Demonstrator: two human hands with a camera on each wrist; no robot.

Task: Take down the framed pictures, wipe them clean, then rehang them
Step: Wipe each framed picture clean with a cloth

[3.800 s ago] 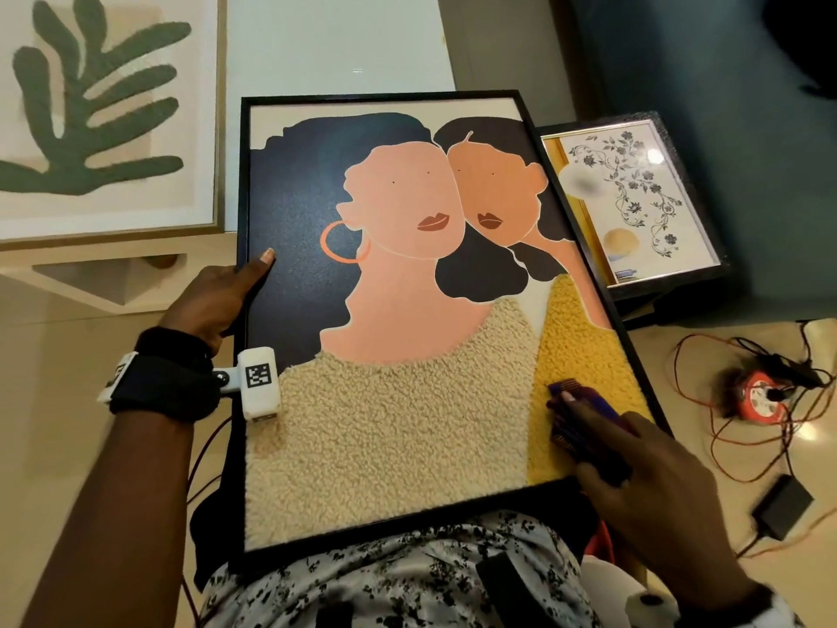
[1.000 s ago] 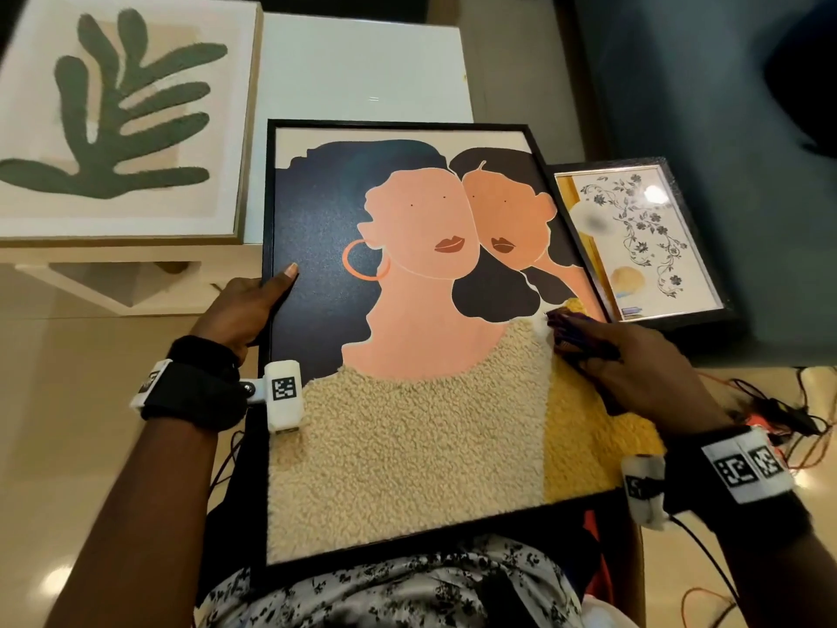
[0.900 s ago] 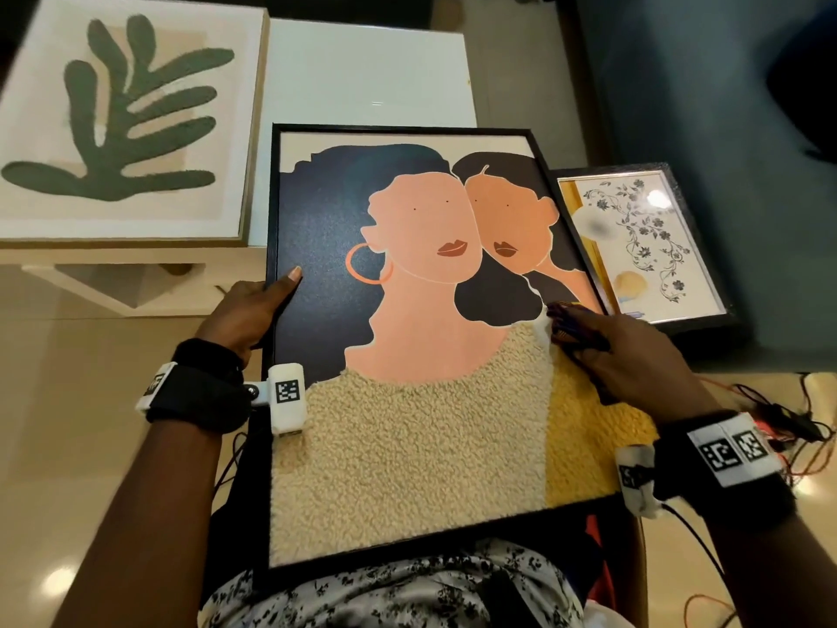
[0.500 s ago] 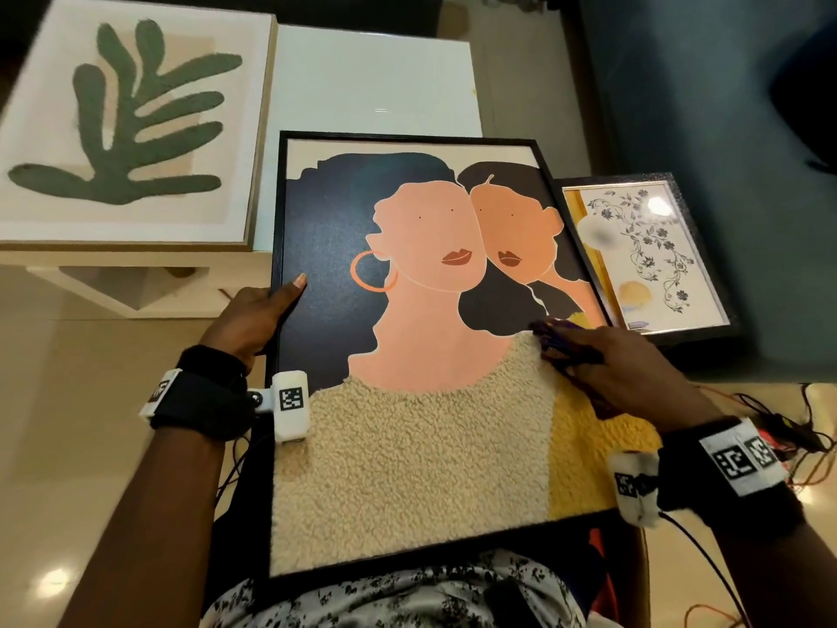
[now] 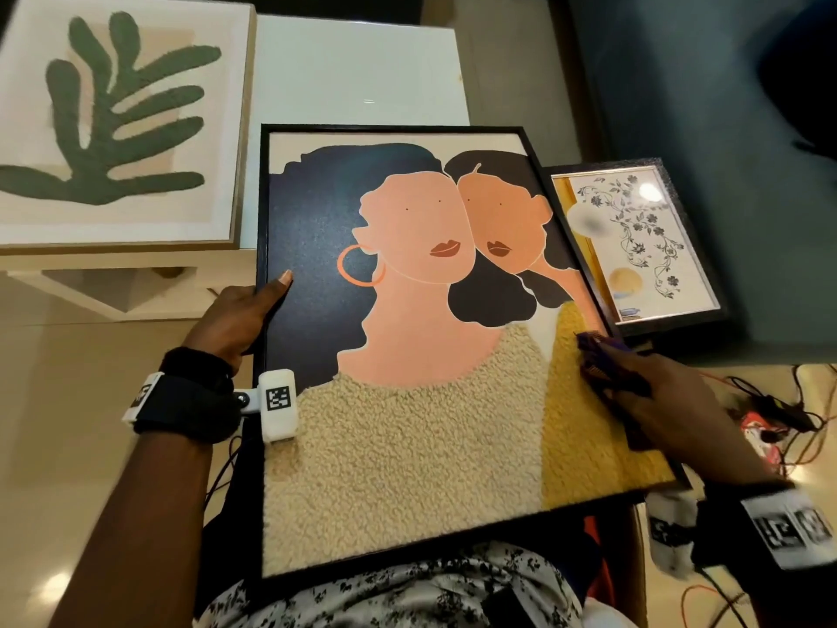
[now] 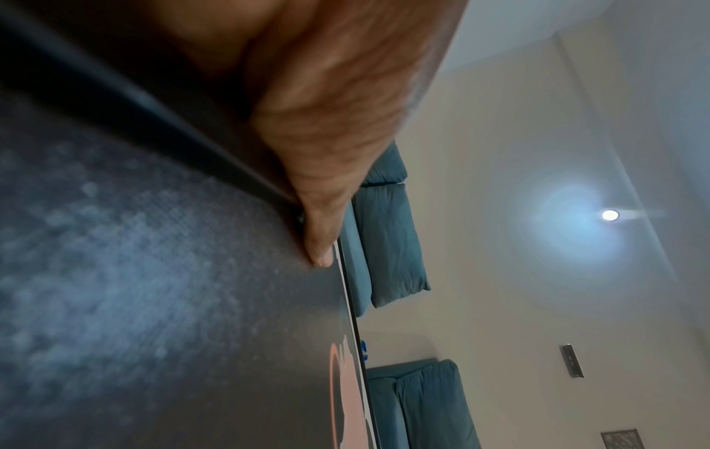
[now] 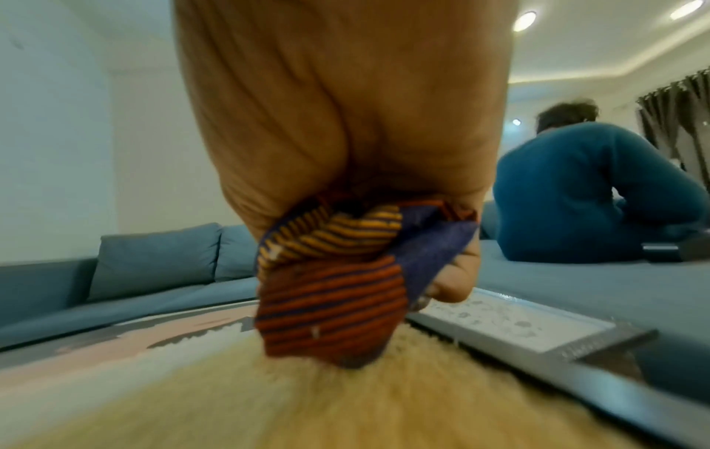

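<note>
The striped cloth (image 5: 609, 371) is gripped by the right hand (image 5: 670, 401) at the big picture (image 5: 407, 355)'s right edge — the rest lies leftward, held by the left hand (image 5: 235, 319)

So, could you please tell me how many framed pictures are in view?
3: the portrait on the lap, the leaf print on the white table, the floral picture right of the portrait. Others may be out of view.
</note>
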